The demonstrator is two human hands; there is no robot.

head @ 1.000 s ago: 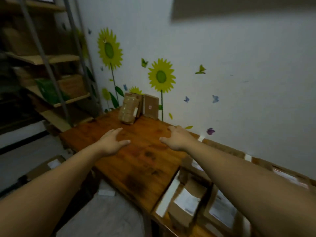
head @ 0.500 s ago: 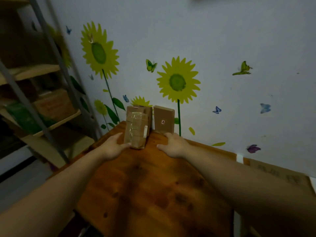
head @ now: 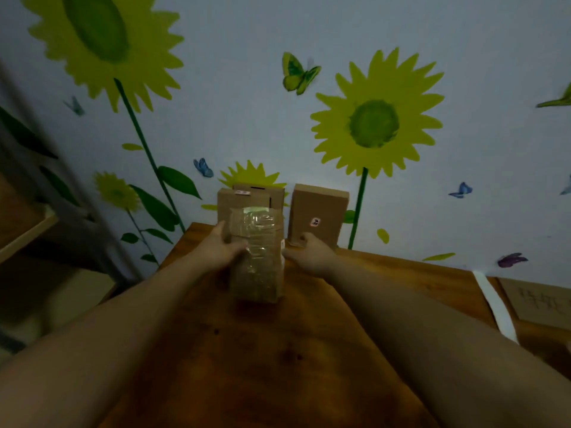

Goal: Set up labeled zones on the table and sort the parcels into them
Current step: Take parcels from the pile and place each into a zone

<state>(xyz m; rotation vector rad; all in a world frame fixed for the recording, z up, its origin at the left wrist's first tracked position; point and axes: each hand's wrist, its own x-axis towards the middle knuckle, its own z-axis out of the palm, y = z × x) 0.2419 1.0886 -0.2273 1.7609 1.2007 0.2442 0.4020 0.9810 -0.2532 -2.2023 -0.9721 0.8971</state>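
While both hands close in on it, the tape-wrapped parcel (head: 257, 254) sits at the far end of the tabletop (head: 278, 350), roughly centre, tilted with its top leaning back toward the boxes behind. Left hand (head: 221, 250) is on its left face, fingers behind the upper edge and thumb across the front: grip grasping the parcel. Right hand (head: 312, 251) is at its right edge, fingers curled; touching or just short, cannot tell, so that grip is unclear. My read: a two-sided hold because the glossy tape wrap looks slippery and the pack is tall and narrow, so one hand alone could let it twist. Just behind it, two plain cardboard boxes (head: 247, 197) stand upright, one in front of the other, against the wall (head: 463, 41). To their right a third box (head: 318, 214) stands alone, apart from the pair, with a small white-and-red sticker on its front; print too small to read. Standing them on end against the wall likely keeps the near tabletop free for zones. All boxes are closed, contents hidden. Far right, a white tape strip (head: 497, 307) runs across the wood, and beyond it a cardboard sign (head: 537, 301) with handwriting lies flat, probably a zone divider and label. Wall carries sunflower and butterfly decals; shelving at far left is blurred.
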